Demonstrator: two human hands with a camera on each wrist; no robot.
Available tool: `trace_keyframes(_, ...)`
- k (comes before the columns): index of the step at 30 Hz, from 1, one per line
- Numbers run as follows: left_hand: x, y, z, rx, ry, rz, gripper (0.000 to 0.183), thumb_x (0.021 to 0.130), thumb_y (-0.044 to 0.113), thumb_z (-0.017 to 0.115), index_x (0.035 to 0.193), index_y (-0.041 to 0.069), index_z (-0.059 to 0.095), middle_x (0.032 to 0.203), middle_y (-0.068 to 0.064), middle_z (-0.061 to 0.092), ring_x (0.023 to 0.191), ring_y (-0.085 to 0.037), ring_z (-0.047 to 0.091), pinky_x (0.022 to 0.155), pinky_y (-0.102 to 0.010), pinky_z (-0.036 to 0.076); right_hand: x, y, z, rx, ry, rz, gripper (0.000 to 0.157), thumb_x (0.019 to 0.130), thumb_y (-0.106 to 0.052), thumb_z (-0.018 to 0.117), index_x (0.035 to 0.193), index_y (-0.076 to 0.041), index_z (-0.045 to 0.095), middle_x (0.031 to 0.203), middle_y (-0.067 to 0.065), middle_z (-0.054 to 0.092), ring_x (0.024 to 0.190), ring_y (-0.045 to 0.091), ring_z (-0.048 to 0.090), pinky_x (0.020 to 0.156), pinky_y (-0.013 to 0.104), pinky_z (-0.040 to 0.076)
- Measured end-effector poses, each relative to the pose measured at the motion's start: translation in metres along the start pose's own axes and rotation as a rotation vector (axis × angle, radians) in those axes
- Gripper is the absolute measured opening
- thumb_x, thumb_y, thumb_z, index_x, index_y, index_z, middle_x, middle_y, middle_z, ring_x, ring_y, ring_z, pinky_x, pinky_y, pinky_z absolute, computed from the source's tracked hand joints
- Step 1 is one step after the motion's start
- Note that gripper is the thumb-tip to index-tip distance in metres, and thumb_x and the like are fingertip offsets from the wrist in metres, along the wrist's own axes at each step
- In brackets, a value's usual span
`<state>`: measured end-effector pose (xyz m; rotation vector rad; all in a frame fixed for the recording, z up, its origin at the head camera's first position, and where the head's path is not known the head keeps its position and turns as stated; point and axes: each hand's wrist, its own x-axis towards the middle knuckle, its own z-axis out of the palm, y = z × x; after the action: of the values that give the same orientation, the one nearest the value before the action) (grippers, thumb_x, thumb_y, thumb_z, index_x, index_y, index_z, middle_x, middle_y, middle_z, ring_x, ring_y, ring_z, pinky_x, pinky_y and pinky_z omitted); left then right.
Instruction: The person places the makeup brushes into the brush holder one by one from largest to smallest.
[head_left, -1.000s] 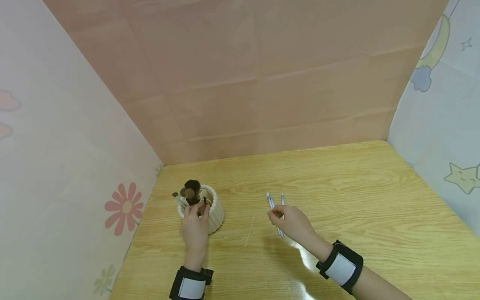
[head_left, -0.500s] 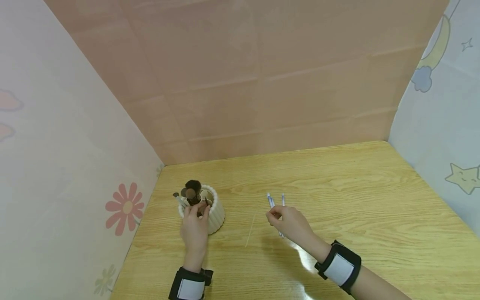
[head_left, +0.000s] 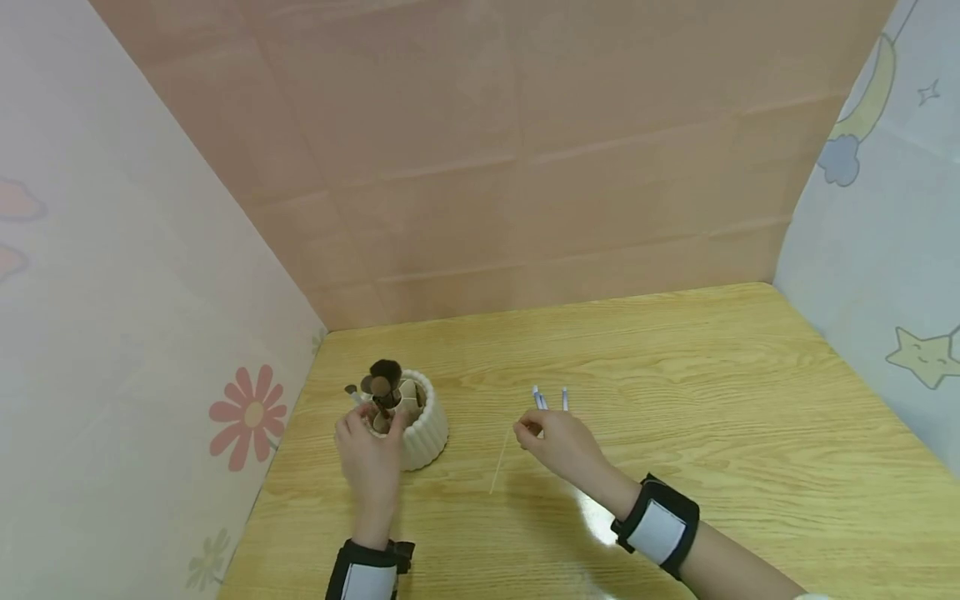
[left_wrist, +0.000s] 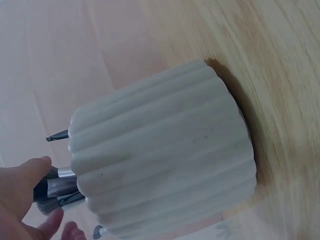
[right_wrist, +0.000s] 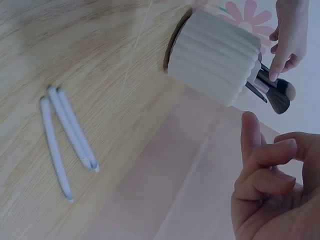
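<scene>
A screened-off tabletop (head_left: 712, 358), dressed with homely, childlike prints; whether it stands in a home or a studio cannot be told.

The yellowish wood-grain surface is enclosed on three sides: at the back by a plain pinkish-brown sheet (head_left: 525, 208), marked with fold creases, and at the sides by a left wall covering (head_left: 135, 317) and a right wall covering (head_left: 862, 250), both pale. A pink flower (head_left: 247, 414) is printed on the left; a moon (head_left: 873, 96), a cloud (head_left: 838, 160) and a smiling star (head_left: 926, 357) are printed on the right. A household note is added by makeup brushes (head_left: 386, 372) kept in a white ribbed pot (head_left: 426, 429).
</scene>
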<state>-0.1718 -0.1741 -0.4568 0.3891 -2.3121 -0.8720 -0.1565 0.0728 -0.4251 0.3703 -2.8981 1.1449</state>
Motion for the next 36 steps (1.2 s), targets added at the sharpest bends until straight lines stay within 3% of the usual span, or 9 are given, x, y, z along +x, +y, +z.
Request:
trace_keyframes(3, 0.003, -0.003, -0.001, -0.04, -0.011, -0.018, 0.056, 0.08, 0.029, 0.078, 0.118, -0.005, 0.052, 0.117, -0.027, 0.049, 0.107, -0.041, 0.046, 0.082, -0.054, 0.044, 0.005, -0.006, 0.006, 0.009, -0.005, -0.017, 0.017, 0.094, -0.021, 0.058, 0.091, -0.011, 0.071, 0.077, -0.004, 0.069, 0.046, 0.004, 0.035, 0.044, 0.019, 0.027)
trace_keyframes(7, 0.005, -0.007, -0.002, -0.073, -0.045, -0.049, 0.063, 0.079, 0.029, 0.078, 0.125, -0.006, 0.051, 0.128, -0.028, 0.047, 0.118, -0.045, 0.041, 0.094, -0.058, 0.037, 0.015, -0.012, 0.015, 0.043, -0.043, -0.034, 0.016, 0.094, -0.02, 0.057, 0.093, -0.011, 0.071, 0.08, -0.001, 0.069, 0.048, 0.005, 0.038, 0.044, 0.02, 0.029)
trace_keyframes(12, 0.006, -0.011, -0.001, -0.067, -0.091, -0.068, 0.064, 0.08, 0.028, 0.077, 0.127, -0.007, 0.052, 0.129, -0.029, 0.048, 0.117, -0.046, 0.044, 0.093, -0.058, 0.039, 0.029, -0.015, 0.029, 0.101, -0.151, -0.053, 0.024, 0.094, -0.018, 0.054, 0.112, -0.008, 0.067, 0.096, 0.008, 0.07, 0.061, 0.009, 0.051, 0.049, 0.022, 0.037)
trace_keyframes(16, 0.006, -0.012, 0.0, -0.062, -0.131, -0.078, 0.063, 0.082, 0.027, 0.075, 0.128, -0.007, 0.051, 0.129, -0.029, 0.047, 0.116, -0.045, 0.046, 0.089, -0.059, 0.043, 0.037, -0.017, 0.041, 0.127, -0.255, -0.092, 0.041, 0.094, -0.016, 0.053, 0.133, -0.003, 0.053, 0.121, 0.016, 0.064, 0.092, 0.023, 0.063, 0.069, 0.033, 0.051)
trace_keyframes(18, 0.006, -0.013, 0.0, -0.066, -0.144, -0.085, 0.063, 0.083, 0.027, 0.075, 0.129, -0.007, 0.05, 0.13, -0.028, 0.047, 0.117, -0.044, 0.045, 0.088, -0.059, 0.043, 0.042, -0.019, 0.047, 0.124, -0.299, -0.127, 0.051, 0.093, -0.015, 0.054, 0.141, -0.002, 0.042, 0.136, 0.019, 0.054, 0.113, 0.032, 0.059, 0.087, 0.042, 0.051)
trace_keyframes(22, 0.007, -0.014, 0.0, -0.068, -0.158, -0.09, 0.065, 0.083, 0.03, 0.074, 0.129, -0.008, 0.05, 0.13, -0.028, 0.047, 0.118, -0.044, 0.044, 0.088, -0.058, 0.043, 0.05, -0.022, 0.061, 0.119, -0.363, -0.174, 0.066, 0.092, -0.011, 0.054, 0.15, -0.001, 0.024, 0.155, 0.02, 0.028, 0.141, 0.038, 0.031, 0.112, 0.052, 0.031)
trace_keyframes(26, 0.008, -0.016, 0.0, -0.06, -0.188, -0.101, 0.066, 0.082, 0.033, 0.074, 0.129, -0.008, 0.051, 0.13, -0.028, 0.048, 0.119, -0.043, 0.044, 0.09, -0.058, 0.042, 0.056, -0.023, 0.074, 0.093, -0.379, -0.182, 0.076, 0.089, -0.01, 0.057, 0.153, -0.006, 0.015, 0.159, 0.019, 0.014, 0.144, 0.041, 0.021, 0.111, 0.056, 0.03)
trace_keyframes(32, 0.008, -0.016, 0.0, -0.057, -0.214, -0.097, 0.064, 0.082, 0.033, 0.074, 0.128, -0.006, 0.053, 0.13, -0.028, 0.049, 0.122, -0.044, 0.042, 0.093, -0.06, 0.041, 0.06, -0.023, 0.083, 0.014, -0.357, -0.194, 0.081, 0.087, -0.011, 0.061, 0.154, -0.011, 0.014, 0.16, 0.017, 0.014, 0.142, 0.041, 0.027, 0.108, 0.052, 0.036)
trace_keyframes(36, 0.009, -0.016, 0.0, -0.055, -0.213, -0.086, 0.062, 0.082, 0.032, 0.075, 0.127, -0.005, 0.054, 0.129, -0.027, 0.05, 0.122, -0.043, 0.042, 0.094, -0.059, 0.041, 0.061, -0.023, 0.086, 0.005, -0.373, -0.201, 0.082, 0.088, -0.013, 0.06, 0.154, -0.009, 0.01, 0.16, 0.015, 0.014, 0.144, 0.037, 0.026, 0.112, 0.05, 0.032)
